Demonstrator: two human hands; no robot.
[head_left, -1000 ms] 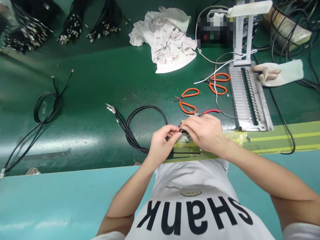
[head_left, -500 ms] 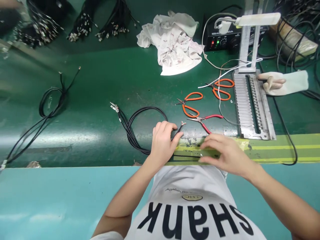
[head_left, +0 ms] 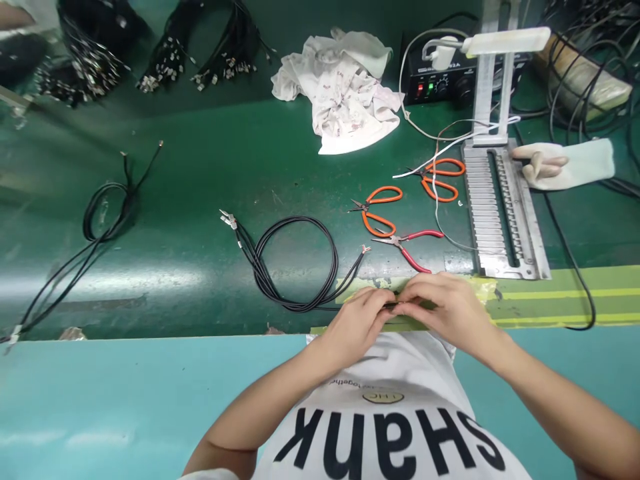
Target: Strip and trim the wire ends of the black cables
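Observation:
A coiled black cable [head_left: 336, 257] lies on the green bench in front of me, with metal connectors [head_left: 229, 219] at its far left end. One stripped tip [head_left: 366, 249] of it rests on the bench, pointing up and right. My left hand [head_left: 361, 321] is closed in a pinch on another strand near the bench's front edge. Close against it, my right hand [head_left: 443, 303] pinches the end of that same strand. The fingers hide most of the tip. Red-handled pliers [head_left: 414, 253] lie just beyond my right hand.
Two orange-handled snips [head_left: 383, 215] lie behind the pliers. A metal slotted fixture [head_left: 507, 213] stands at right with a white glove [head_left: 560, 164] against it. Farther back are a black control box [head_left: 440, 83], a crumpled white cloth [head_left: 345, 100] and cable bundles [head_left: 163, 63]. Another cable [head_left: 107, 220] lies left.
My left hand has let go of the stripped tip and moved right and down to the other strand. My right hand has closed on that strand's end, and both hands now meet.

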